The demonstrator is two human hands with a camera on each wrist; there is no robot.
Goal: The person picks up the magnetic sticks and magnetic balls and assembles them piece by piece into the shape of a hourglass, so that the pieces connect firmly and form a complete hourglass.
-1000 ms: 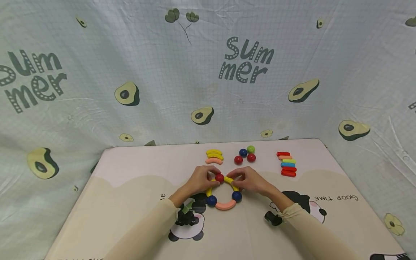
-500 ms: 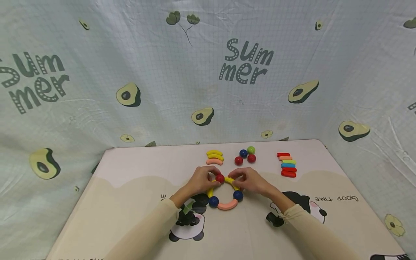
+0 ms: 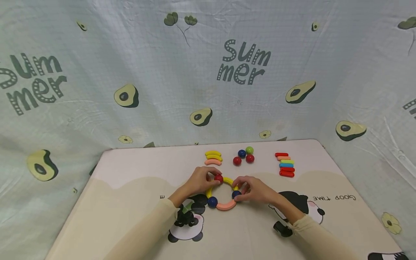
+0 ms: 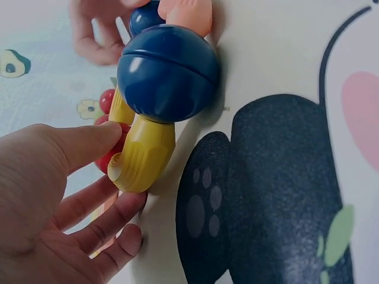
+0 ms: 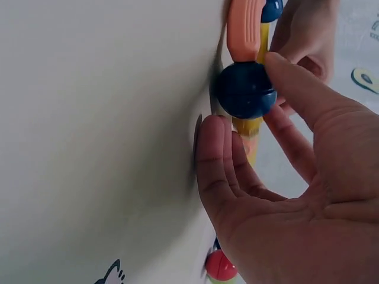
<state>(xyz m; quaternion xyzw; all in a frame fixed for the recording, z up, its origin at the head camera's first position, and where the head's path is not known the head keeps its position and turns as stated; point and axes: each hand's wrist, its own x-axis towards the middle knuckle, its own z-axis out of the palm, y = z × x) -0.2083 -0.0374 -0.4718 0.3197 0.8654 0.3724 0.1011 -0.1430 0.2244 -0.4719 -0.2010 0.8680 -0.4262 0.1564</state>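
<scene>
A ring of balls and curved rods lies on the table in the head view. My left hand (image 3: 198, 180) pinches its red ball (image 3: 219, 178) between thumb and fingers at the top. The right blue ball (image 3: 235, 194) sits between the thumb and fingers of my right hand (image 3: 256, 189); in the right wrist view the thumb rests on this blue ball (image 5: 246, 92). A left yellow curved rod (image 3: 209, 193) and a right yellow curved rod (image 3: 228, 181) run from the red ball to the two blue balls. Between the left blue ball (image 3: 212, 202) and the right one lies a pink curved rod (image 3: 226, 206).
Behind the ring lie spare curved rods (image 3: 213, 157) in yellow and pink. Several loose balls (image 3: 250, 158) are grouped beside them. Short straight rods (image 3: 286, 165) form a column to the right. A printed cloth wall (image 3: 156, 72) stands behind the table.
My right hand has moved from the right yellow curved rod down to the right blue ball. The left hand keeps its pinch on the red ball.
</scene>
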